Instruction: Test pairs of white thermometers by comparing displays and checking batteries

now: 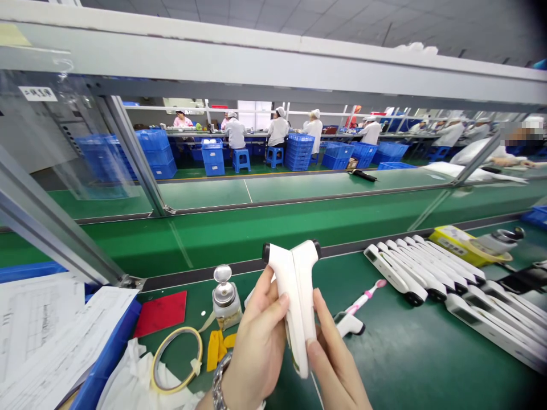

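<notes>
Two white infrared thermometers are held upright side by side, their black tips pointing outward to left and right. My left hand (260, 336) is closed around the left thermometer (280, 263), its thumb on the body. The right thermometer (305, 267) is gripped low down between the thumb and fingers of my right hand (333, 364). Their long edges touch or nearly touch. Behind my right fingers, another white thermometer (351, 324) lies on the green bench, partly hidden, beside a pink and white toothbrush (363, 299).
Rows of white thermometers (401, 276) lie at right, near a yellow bin (455, 245). Left of my hands are a metal-lidded bottle (226, 307), yellow finger cots (215, 348), a tape roll (156, 373), a red sheet (160, 314) and a blue tray (106, 356) of papers. A metal frame post (132, 154) stands beyond.
</notes>
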Demonstrator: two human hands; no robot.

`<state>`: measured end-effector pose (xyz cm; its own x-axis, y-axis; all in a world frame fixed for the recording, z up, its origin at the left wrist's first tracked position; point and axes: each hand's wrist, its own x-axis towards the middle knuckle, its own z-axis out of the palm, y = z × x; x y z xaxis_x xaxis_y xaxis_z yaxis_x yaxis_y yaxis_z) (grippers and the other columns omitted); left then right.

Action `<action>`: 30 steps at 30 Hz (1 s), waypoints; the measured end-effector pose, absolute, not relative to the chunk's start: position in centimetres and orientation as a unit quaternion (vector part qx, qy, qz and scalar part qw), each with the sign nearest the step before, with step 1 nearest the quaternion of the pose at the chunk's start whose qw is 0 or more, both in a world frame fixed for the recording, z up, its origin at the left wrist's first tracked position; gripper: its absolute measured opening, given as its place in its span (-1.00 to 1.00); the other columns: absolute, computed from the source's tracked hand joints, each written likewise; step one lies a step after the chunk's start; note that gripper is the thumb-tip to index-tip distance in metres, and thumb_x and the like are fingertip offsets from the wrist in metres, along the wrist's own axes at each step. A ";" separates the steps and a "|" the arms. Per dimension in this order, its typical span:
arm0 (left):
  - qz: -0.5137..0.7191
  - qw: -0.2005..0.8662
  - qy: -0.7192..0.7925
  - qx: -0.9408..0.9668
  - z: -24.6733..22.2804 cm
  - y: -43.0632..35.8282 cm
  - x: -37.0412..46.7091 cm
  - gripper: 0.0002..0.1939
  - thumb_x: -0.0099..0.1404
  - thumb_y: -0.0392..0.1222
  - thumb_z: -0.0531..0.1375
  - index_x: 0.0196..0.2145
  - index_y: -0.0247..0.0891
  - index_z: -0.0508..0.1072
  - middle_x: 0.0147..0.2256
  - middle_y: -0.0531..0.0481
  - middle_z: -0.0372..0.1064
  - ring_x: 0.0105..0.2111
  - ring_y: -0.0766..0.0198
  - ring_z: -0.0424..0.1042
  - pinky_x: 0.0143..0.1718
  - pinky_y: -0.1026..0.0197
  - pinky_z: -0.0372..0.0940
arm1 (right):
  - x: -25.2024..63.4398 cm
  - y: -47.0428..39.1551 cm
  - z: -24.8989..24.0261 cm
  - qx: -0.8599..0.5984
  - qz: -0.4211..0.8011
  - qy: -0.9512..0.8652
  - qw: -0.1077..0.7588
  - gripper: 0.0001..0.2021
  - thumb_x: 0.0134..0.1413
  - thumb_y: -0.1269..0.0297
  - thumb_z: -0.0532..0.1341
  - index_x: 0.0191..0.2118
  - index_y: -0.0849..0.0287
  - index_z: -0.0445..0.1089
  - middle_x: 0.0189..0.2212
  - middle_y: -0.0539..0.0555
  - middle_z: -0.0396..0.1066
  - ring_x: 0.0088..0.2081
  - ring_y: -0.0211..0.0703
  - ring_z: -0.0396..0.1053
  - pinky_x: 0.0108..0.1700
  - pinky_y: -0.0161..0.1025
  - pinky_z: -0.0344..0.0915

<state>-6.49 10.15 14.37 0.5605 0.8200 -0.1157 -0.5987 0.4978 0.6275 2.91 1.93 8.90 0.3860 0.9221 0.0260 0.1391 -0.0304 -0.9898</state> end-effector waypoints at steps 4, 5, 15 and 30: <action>0.420 0.831 0.207 0.299 14.1 10.2 -6.5 -0.31 0.27 -0.25 0.12 0.26 -0.11 -0.12 0.09 -0.14 0.22 -0.05 0.16 0.32 -0.13 0.18 0.32 | 3.7 2.3 7.5 -0.579 0.378 -0.446 0.568 -0.50 0.29 0.10 -0.01 0.28 -0.14 -0.15 0.31 -0.12 -0.28 0.28 -0.14 -0.24 0.18 -0.24 0.06; 0.420 0.830 0.203 0.306 14.0 10.2 -6.5 -0.31 0.27 -0.25 0.13 0.26 -0.11 -0.12 0.09 -0.15 0.22 -0.06 0.16 0.32 -0.13 0.18 0.32 | 3.9 2.4 7.1 -0.566 0.377 -0.456 0.574 -0.50 0.29 0.12 0.00 0.28 -0.17 -0.16 0.31 -0.13 -0.28 0.28 -0.15 -0.24 0.18 -0.24 0.06; 0.405 0.827 0.166 0.353 13.8 10.5 -6.7 -0.43 0.28 -0.25 0.12 0.20 -0.18 0.05 0.12 -0.15 0.16 -0.05 0.14 0.31 -0.21 0.20 0.33 | 4.1 2.4 6.9 -0.507 0.343 -0.514 0.601 -0.52 0.30 0.25 -0.01 0.22 -0.42 -0.11 0.29 -0.25 -0.24 0.21 -0.14 0.03 0.08 -0.32 0.24; 0.464 0.784 0.247 0.330 13.1 11.0 -6.5 -0.51 0.17 -0.20 0.24 0.04 -0.19 0.21 -0.19 -0.08 0.37 -0.23 0.24 0.39 -0.20 0.23 0.34 | 4.6 2.4 7.6 -0.538 0.293 -0.571 0.546 -0.56 0.31 0.20 -0.07 0.26 -0.13 -0.07 0.25 0.00 -0.08 0.22 -0.01 -0.01 0.11 -0.19 0.23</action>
